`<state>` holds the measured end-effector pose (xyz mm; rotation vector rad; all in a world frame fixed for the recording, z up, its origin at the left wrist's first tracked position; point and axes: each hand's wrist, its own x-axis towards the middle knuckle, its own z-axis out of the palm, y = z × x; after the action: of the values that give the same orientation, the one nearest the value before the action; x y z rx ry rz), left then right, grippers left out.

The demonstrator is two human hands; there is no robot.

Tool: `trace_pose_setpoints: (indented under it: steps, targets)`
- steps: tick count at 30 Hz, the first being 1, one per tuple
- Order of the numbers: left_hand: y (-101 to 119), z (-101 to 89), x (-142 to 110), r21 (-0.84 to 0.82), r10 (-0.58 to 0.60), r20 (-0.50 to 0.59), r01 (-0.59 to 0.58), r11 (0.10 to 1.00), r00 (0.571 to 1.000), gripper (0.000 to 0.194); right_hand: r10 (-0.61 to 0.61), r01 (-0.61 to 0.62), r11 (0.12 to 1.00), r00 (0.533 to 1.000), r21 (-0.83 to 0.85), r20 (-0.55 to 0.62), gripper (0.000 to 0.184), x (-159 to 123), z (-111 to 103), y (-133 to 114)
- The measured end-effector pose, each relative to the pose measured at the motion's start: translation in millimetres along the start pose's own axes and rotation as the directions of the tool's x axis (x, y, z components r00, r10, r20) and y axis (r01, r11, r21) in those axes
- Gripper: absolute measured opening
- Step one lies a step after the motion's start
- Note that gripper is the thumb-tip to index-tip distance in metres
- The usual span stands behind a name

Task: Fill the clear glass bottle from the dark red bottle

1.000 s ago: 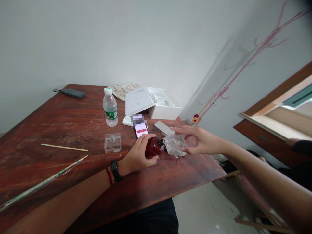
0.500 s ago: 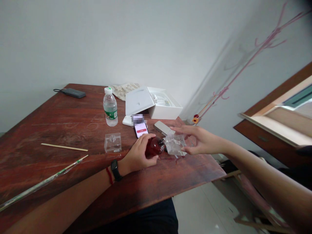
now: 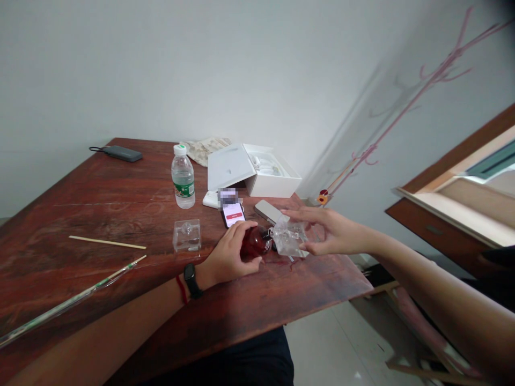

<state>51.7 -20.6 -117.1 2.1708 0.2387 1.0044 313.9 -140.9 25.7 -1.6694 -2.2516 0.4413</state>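
Observation:
My left hand [image 3: 233, 249] wraps round a rounded dark red glass bottle [image 3: 253, 241], which lies tipped toward the right. A small black piece [image 3: 266, 235] sits at that bottle's neck. Between the thumb and fingers of my right hand [image 3: 322, 230] is a clear angular container [image 3: 289, 238], tilted, its narrow end meeting the black piece. Whether liquid passes between them I cannot tell. On the table left of my hands stands a clear square block [image 3: 187, 236] with a round part in its middle.
On the wooden table [image 3: 120, 198] are a water bottle [image 3: 184, 179], a phone [image 3: 233, 213], a grey slab [image 3: 270, 211], an open white box [image 3: 273, 185], a thin stick [image 3: 107, 242], a wrapped stick bundle [image 3: 72, 300] and a dark power bank [image 3: 125, 154]. A pink coat rack [image 3: 398, 112] leans at right.

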Motion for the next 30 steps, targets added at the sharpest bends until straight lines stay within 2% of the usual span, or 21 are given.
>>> trace_pose_setpoints:
  steps: [10,15,25,30]
  targets:
    - [1.0,0.5,-0.5,-0.001,0.002,-0.007,-0.002,1.000,1.000,0.071,-0.020,0.020,1.000,1.000,-0.018,0.011,0.075,3.1,-2.6,-5.8]
    - [0.8,0.1,-0.1,0.003,0.000,-0.006,0.000,1.000,1.000,0.071,-0.071,0.071,0.997,0.997,-0.027,0.005,0.076,5.3,-3.5,-7.3]
    - [1.1,0.0,-0.8,0.004,-0.002,-0.004,0.002,1.000,1.000,0.072,-0.020,0.020,0.999,1.000,-0.032,0.008,0.078,3.8,-3.0,-6.4]
    - [0.6,-0.3,-0.9,0.009,-0.004,0.002,0.004,1.000,1.000,0.073,-0.033,0.034,0.999,0.999,-0.034,0.031,0.075,5.3,-4.2,-9.9]
